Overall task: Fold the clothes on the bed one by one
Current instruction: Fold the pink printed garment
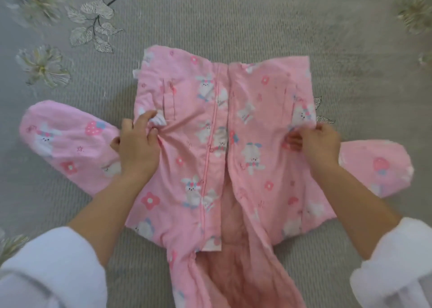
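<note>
A pink padded jacket (pixel 205 130) with a white rabbit and flower print lies front up on the bed, its hem towards the far side and its zip open near me. Both sleeves stick out sideways, one sleeve (pixel 67 146) to the left and the other sleeve (pixel 378 165) to the right. My left hand (pixel 138 141) pinches a bunch of fabric on the left front panel by the pocket. My right hand (pixel 318 141) grips the right front panel's side edge.
The grey ribbed bedspread (pixel 233 22) with embroidered pale flowers and leaves (pixel 93 24) at the left spreads all around the jacket. The jacket's collar and pink quilted lining (pixel 231 268) run off the bottom edge. White fluffy cuffs cover both my forearms.
</note>
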The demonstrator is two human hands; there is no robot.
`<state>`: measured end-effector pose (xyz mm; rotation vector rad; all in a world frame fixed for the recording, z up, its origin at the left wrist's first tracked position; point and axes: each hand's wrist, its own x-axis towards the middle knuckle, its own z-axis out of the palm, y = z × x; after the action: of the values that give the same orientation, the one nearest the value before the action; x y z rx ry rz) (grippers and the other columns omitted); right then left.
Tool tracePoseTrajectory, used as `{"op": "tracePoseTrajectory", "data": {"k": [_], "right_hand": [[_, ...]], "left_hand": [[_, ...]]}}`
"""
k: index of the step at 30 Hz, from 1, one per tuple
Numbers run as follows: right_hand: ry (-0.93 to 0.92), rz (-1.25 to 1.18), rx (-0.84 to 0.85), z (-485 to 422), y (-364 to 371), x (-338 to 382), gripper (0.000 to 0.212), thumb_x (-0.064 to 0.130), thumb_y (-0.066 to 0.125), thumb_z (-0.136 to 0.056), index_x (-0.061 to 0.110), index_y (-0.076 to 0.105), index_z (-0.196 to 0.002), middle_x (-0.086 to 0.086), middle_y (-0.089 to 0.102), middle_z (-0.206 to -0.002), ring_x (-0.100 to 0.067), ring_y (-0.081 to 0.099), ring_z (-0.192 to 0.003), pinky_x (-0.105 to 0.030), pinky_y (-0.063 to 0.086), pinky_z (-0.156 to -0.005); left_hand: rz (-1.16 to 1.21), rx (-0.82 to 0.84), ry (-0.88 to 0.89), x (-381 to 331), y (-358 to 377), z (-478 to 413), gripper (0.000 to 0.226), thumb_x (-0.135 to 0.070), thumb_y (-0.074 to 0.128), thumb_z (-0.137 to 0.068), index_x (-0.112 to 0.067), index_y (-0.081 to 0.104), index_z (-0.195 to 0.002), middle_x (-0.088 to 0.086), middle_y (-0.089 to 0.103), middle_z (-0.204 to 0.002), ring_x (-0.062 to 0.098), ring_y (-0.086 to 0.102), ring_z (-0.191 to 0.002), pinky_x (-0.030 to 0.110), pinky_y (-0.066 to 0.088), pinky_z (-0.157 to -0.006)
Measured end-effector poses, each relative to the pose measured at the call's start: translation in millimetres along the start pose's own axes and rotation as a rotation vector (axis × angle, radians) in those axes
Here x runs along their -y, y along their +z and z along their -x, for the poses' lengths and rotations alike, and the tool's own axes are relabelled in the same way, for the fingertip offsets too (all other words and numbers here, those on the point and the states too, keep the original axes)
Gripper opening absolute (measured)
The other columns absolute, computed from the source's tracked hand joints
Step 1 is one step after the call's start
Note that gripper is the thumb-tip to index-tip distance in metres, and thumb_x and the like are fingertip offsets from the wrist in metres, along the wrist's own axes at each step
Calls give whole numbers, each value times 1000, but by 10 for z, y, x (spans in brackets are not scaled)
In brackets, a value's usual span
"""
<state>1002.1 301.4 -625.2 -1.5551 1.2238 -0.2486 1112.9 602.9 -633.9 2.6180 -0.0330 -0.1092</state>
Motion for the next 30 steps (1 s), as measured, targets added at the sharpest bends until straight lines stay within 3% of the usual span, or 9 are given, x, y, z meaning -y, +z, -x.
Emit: {"op": "tracePoseTrajectory", "data": {"k": [3,7,11,14,16,18,20,25,30], "right_hand": [[-96,48,228,60,144,92,60,2,64,-84,14,37,-136,1,62,-103,-12,59,-88,-29,48,-85],[-333,476,400,594,74,-188,52,16,67,-85,20,49,-134,14,50,-120,-3,51,-99,-3,35,-79],[-382,551,359,1169,-277,-547,15,31,67,-85,36,62,-99,17,55,-89,5,53,-82,-4,37,-71],[-261,517,568,1501,-402,-672,27,31,61,-91,45,59,-114,21,55,-67,5,52,-66,-8,37,-65],[-307,681,779,1629,-318,-764,41,35,53,-95,51,40,-131,22,56,-78,5,52,-78,-13,39,-74],[-406,910,944,1680,-192,-833,53,33,42,-99,41,22,-147,6,57,-125,-9,49,-117,-25,38,-95],[-363,932,991,1621,-109,-781,55,28,38,-101,26,19,-152,-1,43,-146,-19,38,-134,-23,29,-103],[-272,705,633,1472,-637,-638,33,13,43,-98,18,60,-126,7,65,-94,-14,62,-89,-18,45,-74],[-539,1256,692,1625,-1416,-1066,103,15,72,-77,42,2,-148,-7,51,-135,-28,60,-105,-36,52,-78]], "left_hand": [[-38,57,-31,-158,109,39,52,-28,48,-95,-29,35,-145,19,23,-145,33,27,-131,48,16,-109],[-227,255,307,-18,293,553,58,-49,27,-96,-37,10,-151,10,-12,-158,22,-22,-144,50,-5,-114],[-295,369,460,245,428,1225,56,-48,24,-96,-28,24,-149,9,13,-159,24,4,-147,47,5,-113],[-340,383,443,334,476,1416,54,-43,25,-97,-24,28,-148,8,21,-157,24,16,-144,44,11,-112],[-348,401,438,324,502,1392,55,-45,23,-98,-23,28,-148,9,21,-157,24,15,-144,44,11,-112],[-352,425,431,286,460,1376,60,-51,16,-96,-25,24,-149,6,15,-159,20,7,-146,43,9,-114],[-320,514,402,257,405,1302,67,-54,8,-90,-28,16,-151,2,2,-160,14,-5,-146,41,4,-116],[-189,479,595,356,-16,1495,53,-17,29,-87,-10,45,-138,16,40,-147,30,36,-136,49,37,-106],[-186,468,813,764,-345,2276,85,3,35,-70,-13,14,-151,17,22,-154,33,20,-144,43,26,-113]]}}
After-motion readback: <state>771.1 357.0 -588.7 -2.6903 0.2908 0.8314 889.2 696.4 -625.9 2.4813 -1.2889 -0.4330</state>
